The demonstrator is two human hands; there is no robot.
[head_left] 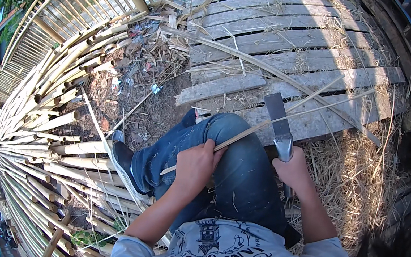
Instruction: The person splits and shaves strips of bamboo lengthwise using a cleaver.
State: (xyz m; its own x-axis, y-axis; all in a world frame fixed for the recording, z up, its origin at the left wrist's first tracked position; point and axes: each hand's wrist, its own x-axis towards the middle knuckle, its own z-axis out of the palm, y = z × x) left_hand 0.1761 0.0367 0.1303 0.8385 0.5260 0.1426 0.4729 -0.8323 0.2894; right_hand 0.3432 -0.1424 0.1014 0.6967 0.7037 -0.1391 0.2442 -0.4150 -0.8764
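Note:
My left hand [195, 165] is closed round a thin bamboo strip [245, 133], which slants across my raised knee in blue jeans. My right hand [295, 171] grips the handle of a broad, square-ended chopping knife [277, 113] with a shiny metal collar. Its dark blade crosses the strip just past the knee. From about the blade outward the strip forks into two slender lengths, reaching over the wooden planks. The strip's short near end sticks out below my left hand.
A weathered plank platform [262, 40] lies ahead, littered with shavings and a long bamboo slat [239, 53]. Many bamboo poles [89, 150] are piled at the left, below a bamboo fence [67, 15]. Straw and shavings [354, 173] heap at the right.

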